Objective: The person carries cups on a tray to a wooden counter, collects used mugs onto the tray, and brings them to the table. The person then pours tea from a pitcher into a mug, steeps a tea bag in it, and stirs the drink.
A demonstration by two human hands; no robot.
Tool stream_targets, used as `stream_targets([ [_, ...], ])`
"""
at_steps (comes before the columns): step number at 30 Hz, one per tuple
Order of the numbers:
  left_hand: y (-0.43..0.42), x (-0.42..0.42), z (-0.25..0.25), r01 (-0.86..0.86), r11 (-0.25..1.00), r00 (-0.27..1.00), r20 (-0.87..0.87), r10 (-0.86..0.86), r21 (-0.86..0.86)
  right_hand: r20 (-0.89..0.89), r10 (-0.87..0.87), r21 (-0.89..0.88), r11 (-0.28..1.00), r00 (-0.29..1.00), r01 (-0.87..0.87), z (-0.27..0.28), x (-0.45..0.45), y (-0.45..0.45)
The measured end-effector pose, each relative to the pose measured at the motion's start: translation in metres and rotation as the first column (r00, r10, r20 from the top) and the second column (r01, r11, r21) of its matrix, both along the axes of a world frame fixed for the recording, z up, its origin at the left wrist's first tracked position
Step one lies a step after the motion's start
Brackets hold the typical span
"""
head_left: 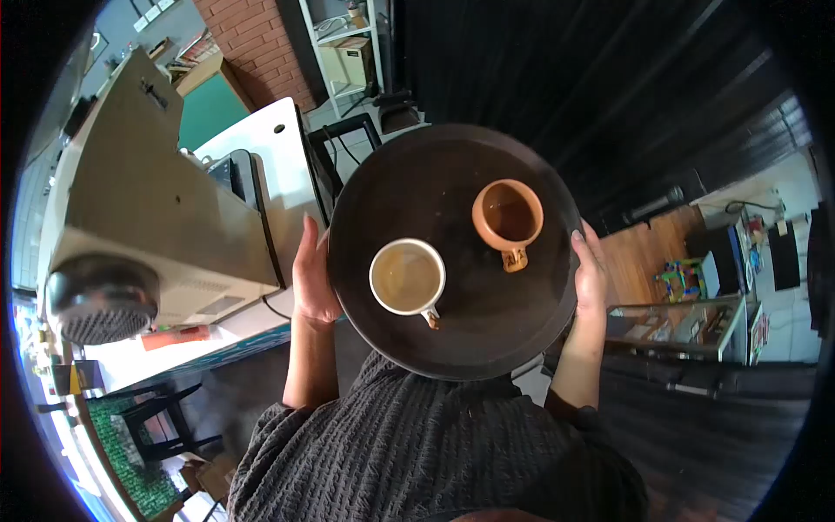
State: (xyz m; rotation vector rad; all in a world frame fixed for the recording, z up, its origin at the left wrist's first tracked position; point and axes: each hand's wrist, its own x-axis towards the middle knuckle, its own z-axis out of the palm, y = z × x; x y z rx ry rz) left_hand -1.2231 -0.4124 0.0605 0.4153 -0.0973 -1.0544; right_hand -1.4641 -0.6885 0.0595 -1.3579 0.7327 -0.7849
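1. Head view: I see the left hand [313, 278] and the right hand [591, 274] each gripping one side of a dark tray [496, 326], in front of the person.
2. The tray is round, so no way across it looks longest.
3. On its flat top stand a white cup [406, 277] and, farther right and farther out, an orange cup [509, 213].
4. Both handles [515, 259] point back toward the person; the white cup's slants right.
5. Around them I see a big machine [165, 183], a white counter [290, 161], a brick wall [252, 48] and wood floor [641, 258].
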Motion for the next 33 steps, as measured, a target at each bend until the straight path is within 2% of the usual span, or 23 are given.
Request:
stream_targets([
  [1,-0.011,0.010,-0.001,-0.019,1.000,1.000,0.002,0.019,0.009,0.022,0.010,0.057,0.998,1.000,-0.011,0.005,0.019,-0.015],
  [2,-0.022,0.016,-0.003,-0.150,0.987,0.989,0.027,0.148,0.065,0.044,0.020,0.111,0.993,0.999,-0.025,0.007,0.039,-0.030],
  [3,-0.033,0.021,-0.006,-0.279,0.953,0.960,0.058,0.274,0.115,0.049,0.041,0.117,0.992,0.998,-0.047,0.006,0.059,-0.047],
  [5,-0.057,0.028,-0.015,-0.334,0.939,0.940,0.104,0.324,0.088,0.074,0.056,0.073,0.995,0.996,-0.061,-0.001,0.100,-0.080],
  [7,-0.088,0.029,-0.015,-0.530,0.841,0.848,0.092,0.522,0.107,0.098,0.088,0.086,0.992,0.991,-0.097,-0.008,0.142,-0.120],
  [13,-0.170,0.069,-0.022,-0.691,0.711,0.720,0.210,0.661,0.131,0.149,0.265,0.119,0.952,0.953,-0.283,0.000,0.267,-0.212],
  [15,-0.195,0.083,-0.012,-0.801,0.569,0.588,0.430,0.685,0.189,0.138,0.335,0.120,0.929,0.932,-0.351,0.004,0.307,-0.234],
  [17,-0.210,0.096,-0.003,-0.812,0.534,0.581,0.412,0.702,0.236,0.122,0.402,0.113,0.903,0.907,-0.416,0.001,0.348,-0.254],
  [19,-0.214,0.104,-0.009,-0.833,0.425,0.546,0.403,0.735,0.354,0.099,0.462,0.101,0.876,0.881,-0.471,0.001,0.381,-0.258],
  [20,-0.215,0.108,-0.010,-0.846,0.398,0.524,0.410,0.747,0.355,0.101,0.499,0.109,0.854,0.861,-0.508,0.000,0.398,-0.259],
  [22,-0.222,0.120,-0.010,-0.871,0.434,0.490,0.413,0.767,0.229,0.077,0.538,0.141,0.828,0.839,-0.543,-0.004,0.431,-0.260],
  [25,-0.223,0.142,-0.009,-0.868,0.390,0.489,0.393,0.779,0.307,0.067,0.605,0.157,0.779,0.793,-0.607,-0.005,0.471,-0.257],
  [27,-0.221,0.163,-0.018,-0.873,0.392,0.481,0.374,0.793,0.291,0.087,0.650,0.139,0.742,0.755,-0.656,-0.015,0.499,-0.259],
  [29,-0.223,0.192,-0.028,-0.896,0.315,0.427,0.409,0.806,0.315,0.028,0.641,0.120,0.760,0.767,-0.639,-0.015,0.526,-0.258],
  [33,-0.217,0.231,-0.049,-0.889,0.370,0.449,0.353,0.821,0.271,0.011,0.674,0.155,0.729,0.739,-0.667,-0.018,0.562,-0.259],
])
